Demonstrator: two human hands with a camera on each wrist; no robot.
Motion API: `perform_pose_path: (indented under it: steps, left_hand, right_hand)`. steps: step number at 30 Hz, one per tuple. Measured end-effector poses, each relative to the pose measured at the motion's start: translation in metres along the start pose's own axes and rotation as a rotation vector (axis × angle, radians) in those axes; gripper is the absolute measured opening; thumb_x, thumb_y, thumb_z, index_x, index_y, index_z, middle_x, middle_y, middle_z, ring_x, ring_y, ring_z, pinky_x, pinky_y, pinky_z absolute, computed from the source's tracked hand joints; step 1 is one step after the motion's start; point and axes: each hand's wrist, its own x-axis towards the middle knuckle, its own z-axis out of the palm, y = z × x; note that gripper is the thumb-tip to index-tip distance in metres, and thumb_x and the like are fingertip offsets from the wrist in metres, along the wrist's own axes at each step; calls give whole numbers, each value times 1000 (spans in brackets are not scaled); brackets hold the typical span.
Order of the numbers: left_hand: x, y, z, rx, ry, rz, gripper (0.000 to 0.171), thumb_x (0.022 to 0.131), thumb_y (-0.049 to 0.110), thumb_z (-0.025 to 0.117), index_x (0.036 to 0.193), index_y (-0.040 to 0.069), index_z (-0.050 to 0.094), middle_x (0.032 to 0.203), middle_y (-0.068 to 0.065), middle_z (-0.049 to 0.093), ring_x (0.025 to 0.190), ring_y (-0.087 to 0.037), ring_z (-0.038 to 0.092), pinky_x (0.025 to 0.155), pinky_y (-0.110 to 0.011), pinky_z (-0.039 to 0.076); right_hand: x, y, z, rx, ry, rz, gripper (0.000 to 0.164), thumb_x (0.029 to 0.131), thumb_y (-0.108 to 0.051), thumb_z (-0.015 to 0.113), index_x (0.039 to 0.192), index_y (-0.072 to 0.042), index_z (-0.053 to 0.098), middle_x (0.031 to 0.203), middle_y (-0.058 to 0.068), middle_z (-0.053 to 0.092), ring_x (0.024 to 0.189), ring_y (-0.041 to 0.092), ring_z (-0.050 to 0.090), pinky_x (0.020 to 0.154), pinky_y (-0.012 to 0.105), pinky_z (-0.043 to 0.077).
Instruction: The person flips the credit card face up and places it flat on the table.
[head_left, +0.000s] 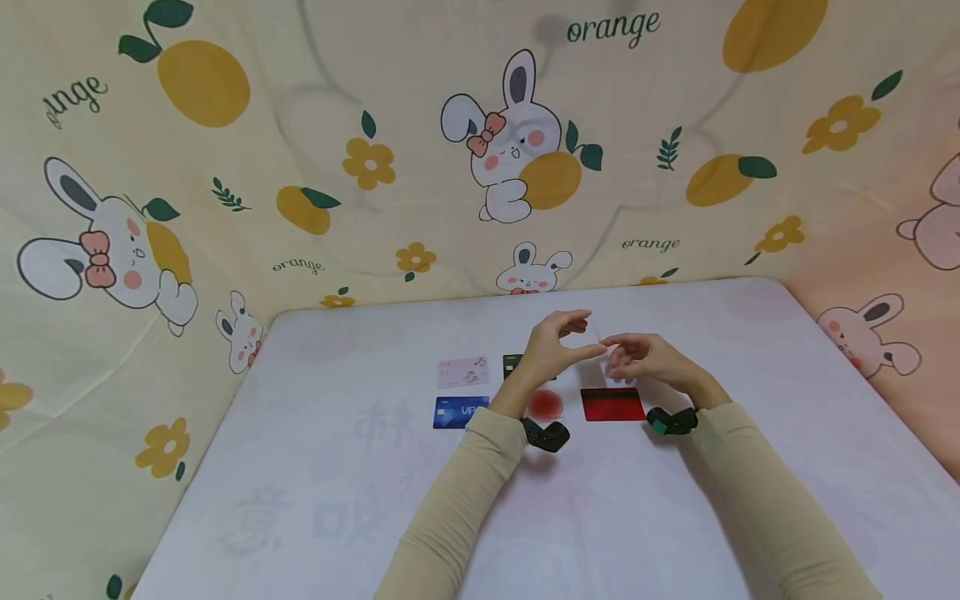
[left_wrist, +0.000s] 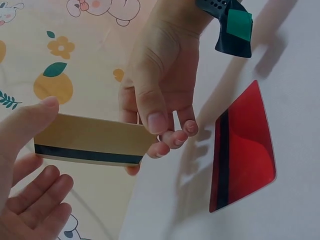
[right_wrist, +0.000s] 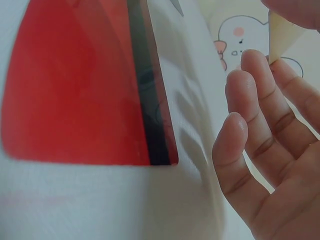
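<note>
A gold card [left_wrist: 95,135] with a black magnetic stripe is held up between both hands in the left wrist view. My left hand [head_left: 551,346] grips one end, thumb at the upper corner and a finger at the lower corner, its other fingers loosely bent. At the opposite end, the thumb and index finger of my right hand [head_left: 648,360] pinch the card. Only a corner of it shows in the right wrist view, beside the fingers [right_wrist: 242,95]. Below the right hand, a red card [head_left: 612,405] with a black stripe lies on the table.
Left of the hands lie a pink card [head_left: 462,372] and a blue VIP card [head_left: 456,412]. A dark card [head_left: 512,365] is partly hidden behind the left hand. Near that wrist is a round red patch [head_left: 545,406]. A patterned cloth [head_left: 420,100] hangs behind the white table [head_left: 315,467].
</note>
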Motion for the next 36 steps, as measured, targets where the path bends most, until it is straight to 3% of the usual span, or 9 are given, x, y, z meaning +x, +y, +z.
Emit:
perform_pose_path:
  steps: [8,15,25,32,36]
  left_hand:
    - [-2,-3,0,3,-9,-16,58,80,17,79,132,6,57,118,-16,64,112,-24,63,105,-27,46]
    - [-2,-8,0,14,-2,-9,57,78,15,79,130,3,58,115,-17,64,109,-26,64,104,-26,47]
    - [-2,-14,1,9,-4,-22,57,78,15,80,130,4,58,115,-20,64,109,-26,64,103,-28,48]
    - [-3,-18,1,-20,-31,-56,60,80,15,78,133,1,54,119,-24,62,112,-30,62,105,-40,47]
    - [-2,-20,2,-8,-29,-58,59,79,15,79,132,3,55,118,-22,63,110,-29,63,103,-39,48]
  right_hand:
    - [-1,2,-2,-24,6,1,56,86,-5,67,135,8,43,83,-8,65,77,9,65,70,27,56]
    - [0,5,-4,-60,38,27,61,84,-14,73,134,5,44,88,-5,65,77,7,63,71,25,56]
    - [-1,7,-9,-53,52,24,61,83,-11,73,133,6,44,87,-7,64,75,7,60,70,24,54]
    - [-1,8,-11,-63,70,61,61,82,-11,74,133,3,45,85,-9,63,75,7,58,70,24,53]
    - [-2,7,-11,-69,71,62,61,82,-11,74,133,4,44,86,-9,64,75,7,58,70,24,54]
